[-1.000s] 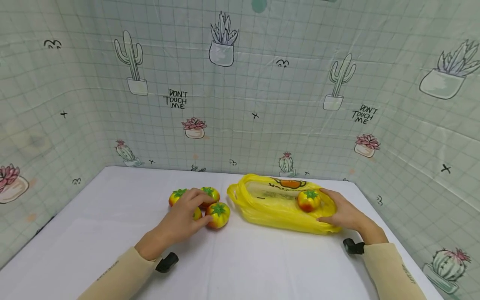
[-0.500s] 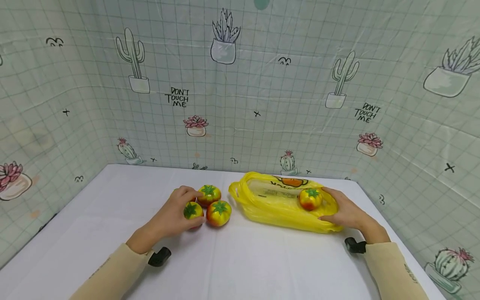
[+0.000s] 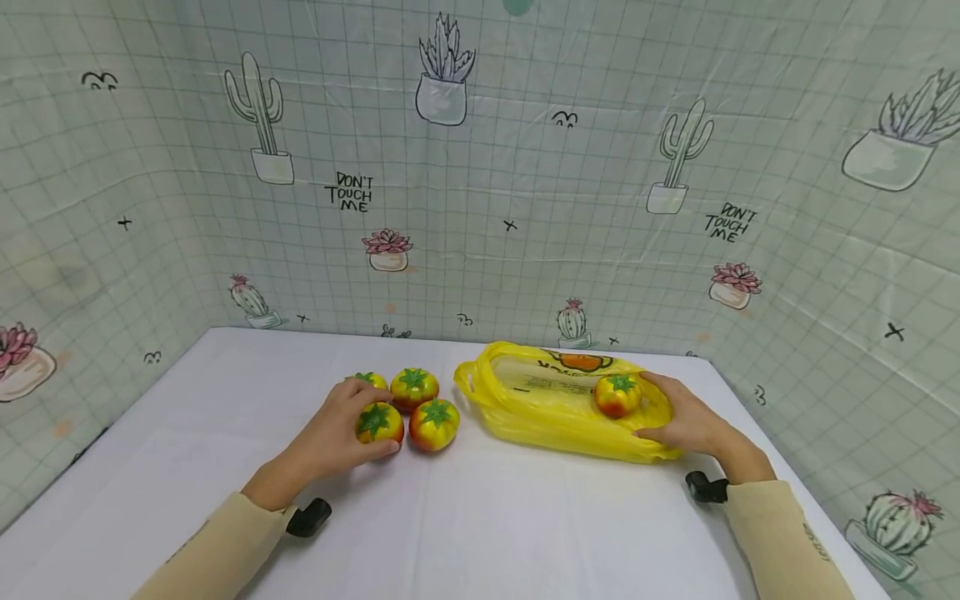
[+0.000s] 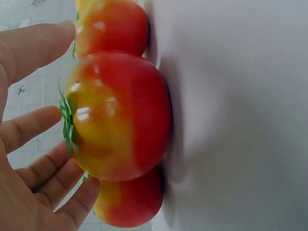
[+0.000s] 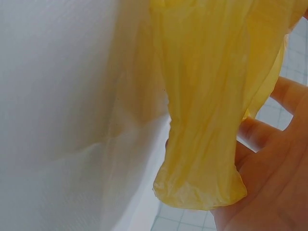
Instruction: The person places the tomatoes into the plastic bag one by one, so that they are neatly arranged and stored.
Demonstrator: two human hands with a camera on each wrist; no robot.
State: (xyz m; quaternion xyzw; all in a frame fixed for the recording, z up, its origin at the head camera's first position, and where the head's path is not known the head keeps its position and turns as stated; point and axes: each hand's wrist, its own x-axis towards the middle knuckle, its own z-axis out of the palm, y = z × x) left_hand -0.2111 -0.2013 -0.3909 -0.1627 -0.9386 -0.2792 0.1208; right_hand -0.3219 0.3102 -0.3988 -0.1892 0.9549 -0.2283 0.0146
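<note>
In the head view my left hand [image 3: 341, 429] is at a red-and-yellow tomato with green leaves [image 3: 379, 423], thumb on its near side and fingers beyond it. The left wrist view shows the left fingers [image 4: 33, 129] spread beside that tomato [image 4: 120, 115], with a gap between thumb and forefinger. Three more tomatoes cluster there: one behind [image 3: 369, 380], another at back right [image 3: 414, 388] and one on the right [image 3: 434, 425]. My right hand [image 3: 686, 417] rests with spread fingers at the right end of a yellow plastic bag [image 3: 540, 425], beside a single tomato [image 3: 618, 395] lying on it.
All of this is on a white-covered table [image 3: 480, 525]. Grid-patterned cloth [image 3: 510, 167] printed with cacti rises at the back and both sides. The bag's handle loop [image 3: 464, 382] points toward the tomato cluster.
My left hand has drawn back to the left, away from the right-hand tomato, uncovering the nearest left one. The right hand, the bag and its tomato have stayed put.
</note>
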